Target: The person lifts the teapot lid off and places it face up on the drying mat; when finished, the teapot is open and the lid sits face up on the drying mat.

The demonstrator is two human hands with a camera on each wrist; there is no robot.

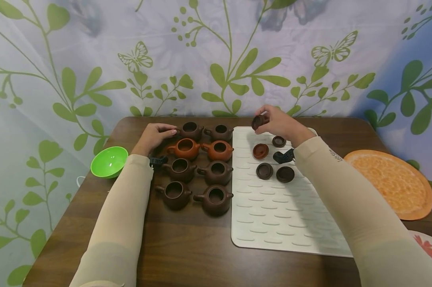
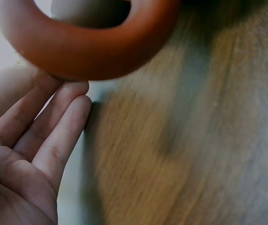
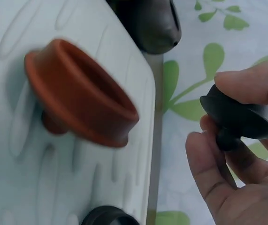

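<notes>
Brown teapots without lids stand in two columns, with a dark teapot point(image 1: 190, 130) at the back left. My left hand point(image 1: 154, 137) reaches to its handle, thumb and index fingertips meeting there in a pinch; the other fingers are fairly straight. In the left wrist view an orange teapot's handle point(image 2: 101, 58) hides those fingertips. Over the back of the white mat point(image 1: 259, 215), my right hand point(image 1: 274, 120) pinches a dark teapot lid point(image 3: 239, 115) between thumb and fingers, its knob showing. Below it, an orange lid point(image 1: 260, 151) lies upside down on the mat.
Several dark lids, including a front one point(image 1: 264, 171), lie on the mat near the right wrist. A green bowl point(image 1: 109, 162) stands at the left table edge. On the right are a round pizza-patterned mat point(image 1: 391, 183) and a flower-patterned plate point(image 1: 431, 245). A patterned curtain hangs behind.
</notes>
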